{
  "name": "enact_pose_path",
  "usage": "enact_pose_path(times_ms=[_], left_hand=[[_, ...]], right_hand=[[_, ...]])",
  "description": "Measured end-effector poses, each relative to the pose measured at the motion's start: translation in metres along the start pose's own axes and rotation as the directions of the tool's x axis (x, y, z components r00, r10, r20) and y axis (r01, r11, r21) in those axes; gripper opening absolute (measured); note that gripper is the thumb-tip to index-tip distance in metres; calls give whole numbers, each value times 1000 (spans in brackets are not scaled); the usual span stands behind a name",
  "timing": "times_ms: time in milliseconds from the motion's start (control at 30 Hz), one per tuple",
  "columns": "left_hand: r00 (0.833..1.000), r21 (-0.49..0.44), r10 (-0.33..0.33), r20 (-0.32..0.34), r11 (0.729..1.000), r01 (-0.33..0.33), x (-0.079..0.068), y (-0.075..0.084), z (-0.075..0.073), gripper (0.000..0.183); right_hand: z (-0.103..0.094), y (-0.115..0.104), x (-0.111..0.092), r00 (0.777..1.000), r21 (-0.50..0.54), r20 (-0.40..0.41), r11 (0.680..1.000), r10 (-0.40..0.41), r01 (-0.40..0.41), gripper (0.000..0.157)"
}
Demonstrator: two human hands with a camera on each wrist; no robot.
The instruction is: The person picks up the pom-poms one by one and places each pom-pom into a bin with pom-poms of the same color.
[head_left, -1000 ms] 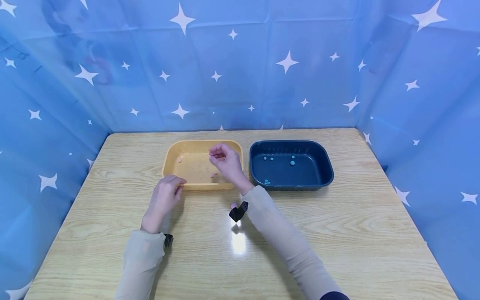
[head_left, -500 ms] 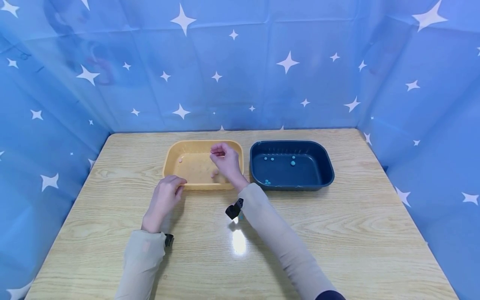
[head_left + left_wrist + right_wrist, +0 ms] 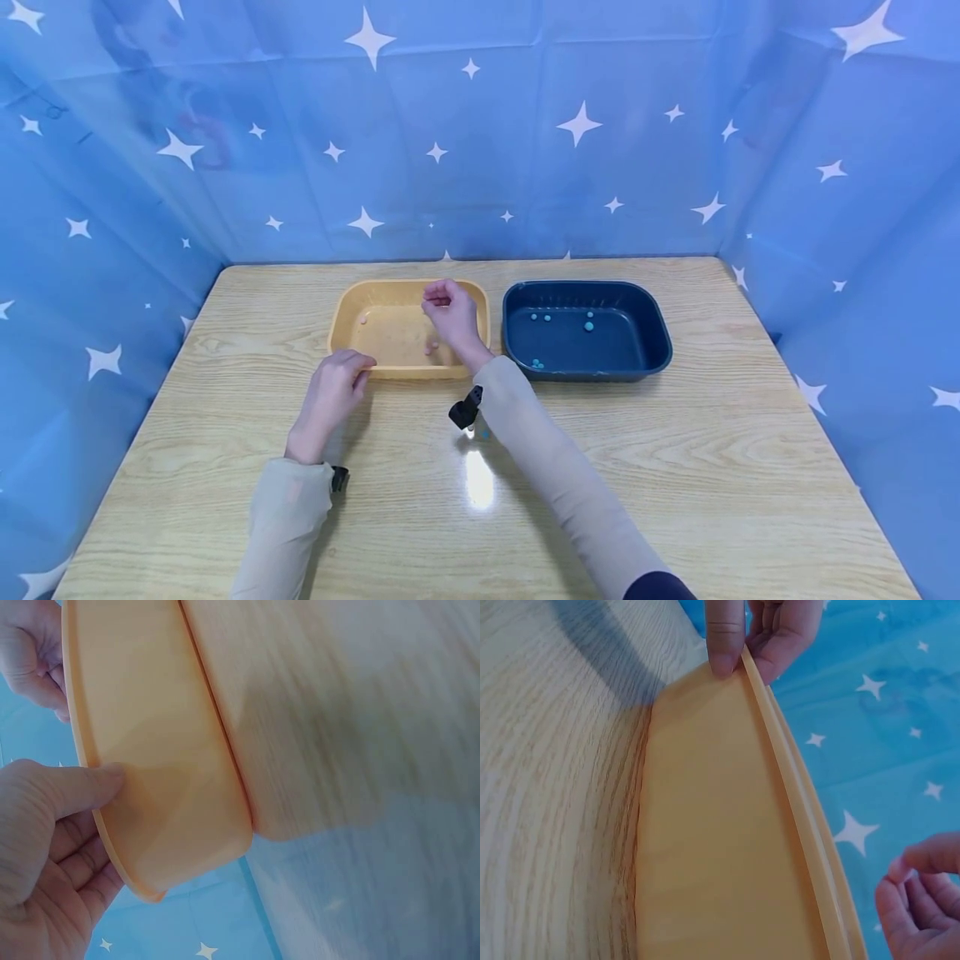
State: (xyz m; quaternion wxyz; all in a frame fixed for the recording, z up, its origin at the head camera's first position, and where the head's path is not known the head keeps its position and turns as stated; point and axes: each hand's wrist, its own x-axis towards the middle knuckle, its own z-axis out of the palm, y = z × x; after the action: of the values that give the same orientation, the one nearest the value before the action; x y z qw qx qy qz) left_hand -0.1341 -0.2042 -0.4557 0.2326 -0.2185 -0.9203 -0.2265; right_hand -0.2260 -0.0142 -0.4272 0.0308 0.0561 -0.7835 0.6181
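Observation:
In the head view, my left hand (image 3: 333, 396) grips the near rim of a yellow tray (image 3: 375, 372) at its left corner. The left wrist view shows the thumb (image 3: 82, 787) on the tray's outer wall, with the other fingers behind the rim. Above the tray's right half, my right hand (image 3: 456, 321) pinches a small pink ball (image 3: 898, 869) between thumb and fingertips, best seen in the right wrist view. Inside the tray lie small pink balls, one on the left (image 3: 363, 320) and others close together (image 3: 430, 349) under the right hand.
A dark blue tray (image 3: 585, 375) with several small teal balls (image 3: 588, 327) stands to the right of the yellow one. A small blue ball (image 3: 485, 433) lies on the wooden table (image 3: 712, 467) beside the right sleeve. A starry blue curtain (image 3: 480, 125) closes off the back and sides.
My right forearm has shifted slightly left and away from me, uncovering the blue ball on the table. The pink balls beneath that hand sit a little differently. My left hand keeps its grip.

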Motion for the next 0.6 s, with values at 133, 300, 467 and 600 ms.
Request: enact_pose_path(times_ms=[133, 300, 467, 600], left_hand=[[1000, 3, -1, 3, 1000, 1, 0, 0, 0, 17], [1000, -3, -1, 11, 1000, 1, 0, 0, -1, 17], [1000, -6, -5, 20, 1000, 5, 1, 0, -1, 16], [1000, -6, -4, 19, 1000, 4, 1, 0, -2, 16]], right_hand=[[3, 1, 4, 1000, -7, 1, 1000, -16, 16, 14], [5, 0, 7, 1000, -4, 4, 1000, -27, 27, 15], [5, 0, 11, 1000, 2, 5, 1000, -15, 15, 15], [5, 0, 12, 1000, -12, 2, 1000, -13, 13, 16]])
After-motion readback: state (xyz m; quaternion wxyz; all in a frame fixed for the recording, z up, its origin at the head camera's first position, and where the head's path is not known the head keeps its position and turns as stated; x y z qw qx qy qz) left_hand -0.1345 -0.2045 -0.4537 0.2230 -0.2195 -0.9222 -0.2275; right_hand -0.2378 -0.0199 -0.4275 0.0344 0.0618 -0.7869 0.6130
